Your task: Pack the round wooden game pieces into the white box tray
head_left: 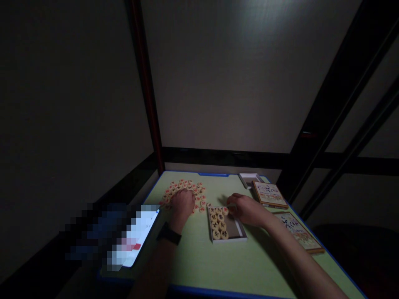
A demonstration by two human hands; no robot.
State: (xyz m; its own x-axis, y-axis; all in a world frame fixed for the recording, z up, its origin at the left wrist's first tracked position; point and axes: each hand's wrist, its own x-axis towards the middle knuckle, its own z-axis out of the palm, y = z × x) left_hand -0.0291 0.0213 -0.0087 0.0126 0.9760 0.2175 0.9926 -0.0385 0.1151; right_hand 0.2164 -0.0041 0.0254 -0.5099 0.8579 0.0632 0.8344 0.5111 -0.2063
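Note:
My left hand, a dark band on its wrist, reaches down onto a spread of loose Chinese chess pieces. Its fingers are mostly hidden behind the back of the hand, so I cannot see what they grasp. A shallow open box stands to the right, with round pieces in rows along its left side and several in its far row. At the box's far right corner, my right hand has its fingers closed on a Chinese chess piece. One loose piece lies just outside the box's far left corner.
Two flat printed boxes lie along the right side of the green table. An open tray or lid rests at the far right. A lit screen, partly pixelated, is at the left edge. Walls stand behind and left.

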